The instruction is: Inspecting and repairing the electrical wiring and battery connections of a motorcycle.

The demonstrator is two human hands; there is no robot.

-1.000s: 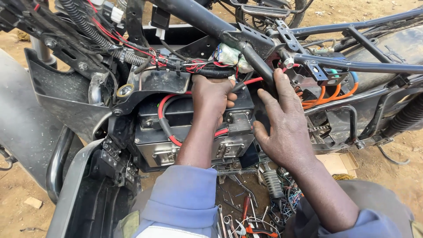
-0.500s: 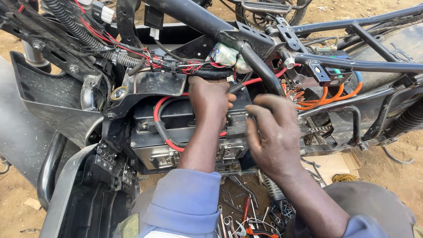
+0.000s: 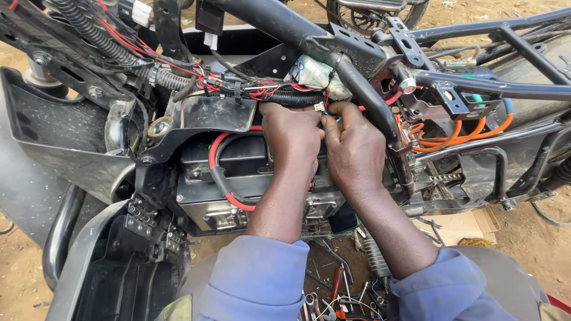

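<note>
Both my hands are deep in the open frame of a stripped motorcycle. My left hand [image 3: 291, 139] and my right hand [image 3: 354, 151] meet knuckle to knuckle just under the black wiring loom [image 3: 285, 96]. Their fingertips pinch a small white connector [image 3: 320, 107] with thin wires, below a bundle wrapped in clear plastic [image 3: 312, 74]. Under my wrists sits a black battery box [image 3: 238, 178] with a thick red cable [image 3: 215, 169] looping over it. The fingers hide most of the connector.
A black frame tube [image 3: 363, 89] slants down right of my hands. Orange cables [image 3: 458, 135] coil at the right. A black side fairing [image 3: 65, 148] stands at the left. Several loose tools [image 3: 339, 291] lie on the ground between my blue sleeves, on sandy soil [image 3: 529, 244].
My right hand has moved left and up from the frame tube to join my left hand at the connector. The view has shifted slightly.
</note>
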